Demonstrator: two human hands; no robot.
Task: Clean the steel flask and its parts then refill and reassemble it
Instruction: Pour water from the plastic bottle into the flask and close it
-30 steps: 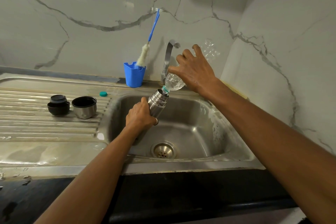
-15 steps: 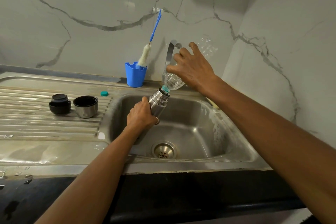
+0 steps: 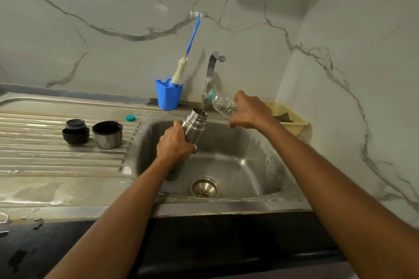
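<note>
While the steel flask (image 3: 195, 124) is gripped, tilted, over the sink (image 3: 238, 165) by the curled fingers of the left hand (image 3: 174, 142), the plastic bottle (image 3: 223, 104) is clasped in the right hand (image 3: 249, 112) near the flask's open mouth; the flask is best brought upright so nothing is spilled

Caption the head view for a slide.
Left hand grips the open steel flask over the sink; right hand holds a plastic bottle beside it.

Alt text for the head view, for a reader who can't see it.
Over a steel sink, the left hand grips an open steel flask, tilted, while the right hand holds a clear plastic bottle beside its mouth, apart from it. On the drainboard to the left stand the flask's steel cup, a black stopper and a teal cap.
</note>
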